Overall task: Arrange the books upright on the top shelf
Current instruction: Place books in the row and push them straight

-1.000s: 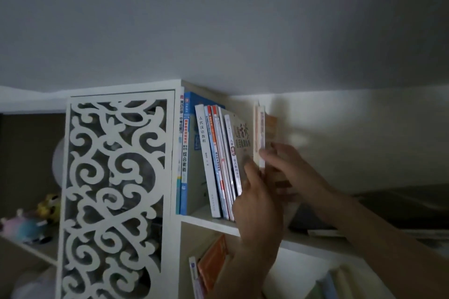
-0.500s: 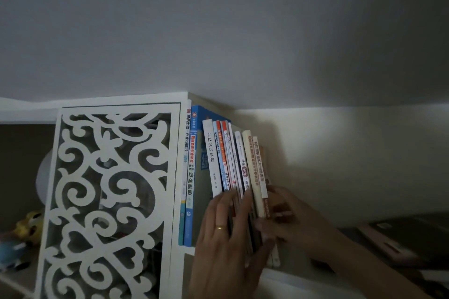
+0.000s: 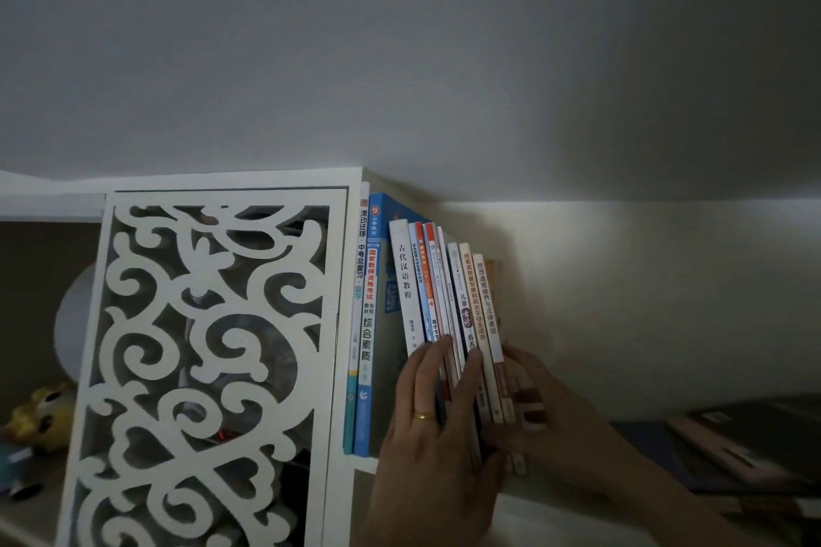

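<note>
I find the books now closed into one leaning row on the top shelf. Left hand fingers lie straight across the spines; right hand fingers curl around the outermost book. Straightening remains.

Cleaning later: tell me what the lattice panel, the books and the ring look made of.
Lattice panel: white painted board or plastic, likely; flat matte cut-out scrolls.
Books: paperbacks, thin printed spines, slightly glossy.
Ring on left hand: yellow metal, maybe gold; it glints.
</note>
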Available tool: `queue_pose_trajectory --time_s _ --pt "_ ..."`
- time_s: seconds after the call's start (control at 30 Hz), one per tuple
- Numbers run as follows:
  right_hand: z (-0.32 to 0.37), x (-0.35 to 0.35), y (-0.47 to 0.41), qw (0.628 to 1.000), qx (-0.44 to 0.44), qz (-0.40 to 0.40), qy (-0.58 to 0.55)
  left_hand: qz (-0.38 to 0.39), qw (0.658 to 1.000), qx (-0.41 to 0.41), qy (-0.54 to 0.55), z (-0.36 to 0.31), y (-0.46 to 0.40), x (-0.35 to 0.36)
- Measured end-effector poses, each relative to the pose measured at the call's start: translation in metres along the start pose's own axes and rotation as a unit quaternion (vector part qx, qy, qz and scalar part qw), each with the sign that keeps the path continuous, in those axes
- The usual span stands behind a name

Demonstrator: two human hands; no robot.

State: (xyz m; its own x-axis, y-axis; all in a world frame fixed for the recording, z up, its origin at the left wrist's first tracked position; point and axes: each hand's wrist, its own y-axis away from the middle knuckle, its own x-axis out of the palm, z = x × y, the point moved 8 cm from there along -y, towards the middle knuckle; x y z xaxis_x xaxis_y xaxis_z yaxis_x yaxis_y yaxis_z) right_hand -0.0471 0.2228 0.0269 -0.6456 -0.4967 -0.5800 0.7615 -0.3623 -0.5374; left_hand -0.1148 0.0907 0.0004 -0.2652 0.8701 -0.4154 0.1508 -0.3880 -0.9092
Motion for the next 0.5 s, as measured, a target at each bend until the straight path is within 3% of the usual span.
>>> queue_pose_trajectory --time_s 0.07,0.17,0.4,0.5 --pt "0.004 0.001 0.001 0.999 -0.002 -0.029 -0.035 -0.042 0.996 -0.028 0.073 0.006 0.005 -0.003" --pt "0.007 0.011 0.002 0.998 -0.012 -0.048 -0.028 -0.047 0.972 -0.103 0.206 0.023 0.012 0.002" --pt "0.006 0.023 -0.001 0.997 -0.027 -0.057 0.051 -0.016 0.956 -0.077 0.281 0.032 0.007 0.001" --pt "0.015 0.023 0.006 0.996 -0.041 -0.056 0.054 -0.023 0.962 -0.08 0.262 0.03 0.01 -0.005"
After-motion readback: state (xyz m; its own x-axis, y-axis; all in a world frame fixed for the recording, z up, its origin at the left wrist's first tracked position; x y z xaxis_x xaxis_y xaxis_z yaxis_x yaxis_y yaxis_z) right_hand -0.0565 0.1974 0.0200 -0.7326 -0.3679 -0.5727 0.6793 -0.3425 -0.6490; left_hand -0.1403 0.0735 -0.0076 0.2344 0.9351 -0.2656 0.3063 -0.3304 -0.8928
